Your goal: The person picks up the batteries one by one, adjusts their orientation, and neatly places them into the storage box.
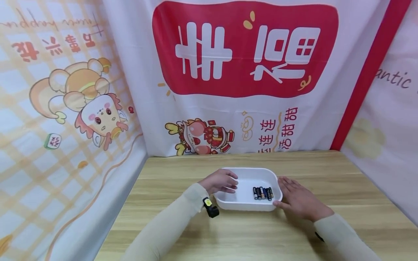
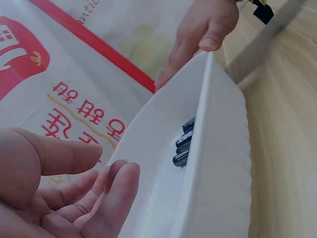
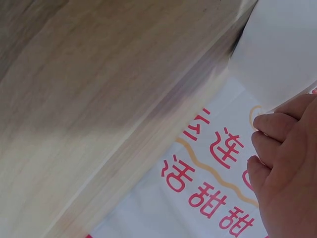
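A white rectangular plastic tray [image 1: 246, 206] with rounded corners sits on the wooden table. Inside it, toward the right, several dark AA-type batteries [image 1: 262, 193] lie side by side in a row; the left wrist view shows the ends of these batteries [image 2: 184, 144] past the tray wall. My left hand [image 1: 221, 182] reaches over the tray's left rim, fingers loosely bent and nothing between thumb and fingertips. Against the tray's right end rests my right hand [image 1: 298, 197], its fingers stretched along the outer wall and its thumb at the near right corner of the rim.
The wood-grain table [image 1: 248, 239] runs back to a printed cloth backdrop [image 1: 137, 108] with large red and white lettering. Similar cloth hangs at left and right. A small black wrist device [image 1: 211, 209] is strapped over the left sleeve.
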Demonstrator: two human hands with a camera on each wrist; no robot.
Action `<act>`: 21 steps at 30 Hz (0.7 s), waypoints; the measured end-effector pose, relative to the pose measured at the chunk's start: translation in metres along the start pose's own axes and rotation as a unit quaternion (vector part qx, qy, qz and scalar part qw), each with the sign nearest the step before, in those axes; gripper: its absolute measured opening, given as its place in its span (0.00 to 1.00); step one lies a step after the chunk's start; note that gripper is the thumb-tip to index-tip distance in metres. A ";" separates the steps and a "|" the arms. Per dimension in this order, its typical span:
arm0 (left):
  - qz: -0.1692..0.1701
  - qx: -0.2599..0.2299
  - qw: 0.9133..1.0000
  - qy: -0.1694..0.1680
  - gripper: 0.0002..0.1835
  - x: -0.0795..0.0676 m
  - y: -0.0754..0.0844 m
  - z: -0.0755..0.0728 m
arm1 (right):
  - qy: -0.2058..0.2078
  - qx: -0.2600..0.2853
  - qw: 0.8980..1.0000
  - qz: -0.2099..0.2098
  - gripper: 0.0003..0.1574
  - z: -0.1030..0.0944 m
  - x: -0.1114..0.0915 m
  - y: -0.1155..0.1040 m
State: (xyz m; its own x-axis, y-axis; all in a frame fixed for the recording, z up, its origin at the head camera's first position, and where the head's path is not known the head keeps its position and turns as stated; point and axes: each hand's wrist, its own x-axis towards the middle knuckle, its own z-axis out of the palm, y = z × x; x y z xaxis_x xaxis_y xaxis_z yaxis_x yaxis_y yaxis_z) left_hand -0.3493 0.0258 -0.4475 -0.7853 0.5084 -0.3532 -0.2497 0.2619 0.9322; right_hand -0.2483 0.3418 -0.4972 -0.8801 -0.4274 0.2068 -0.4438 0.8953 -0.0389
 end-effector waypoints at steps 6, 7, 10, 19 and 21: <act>0.005 -0.030 0.999 0.016 0.17 -0.010 0.001 -0.018 | -0.012 -0.007 1.000 0.005 0.61 -0.001 0.000 0.002; 0.003 -0.037 0.999 0.019 0.15 -0.012 0.000 -0.022 | -0.013 -0.005 1.000 0.007 0.61 -0.001 0.000 0.002; 0.000 -0.052 0.998 0.029 0.12 -0.018 0.000 -0.033 | -0.014 -0.004 1.000 0.006 0.61 -0.002 -0.001 0.002; -0.002 -0.057 0.997 0.042 0.22 -0.040 -0.008 -0.062 | -0.013 -0.001 1.000 0.004 0.60 -0.002 -0.001 0.001; 0.000 -0.055 0.997 0.048 0.20 -0.045 -0.013 -0.070 | -0.014 -0.002 1.000 0.005 0.61 -0.003 -0.001 -0.002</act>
State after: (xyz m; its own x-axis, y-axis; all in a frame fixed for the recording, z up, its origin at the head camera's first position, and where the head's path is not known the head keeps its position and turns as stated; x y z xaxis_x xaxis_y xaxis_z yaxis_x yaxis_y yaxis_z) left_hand -0.3504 -0.0579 -0.4379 -0.8343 0.4268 -0.3490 -0.3067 0.1668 0.9371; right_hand -0.2460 0.3409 -0.4947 -0.8890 -0.4213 0.1795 -0.4341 0.9001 -0.0375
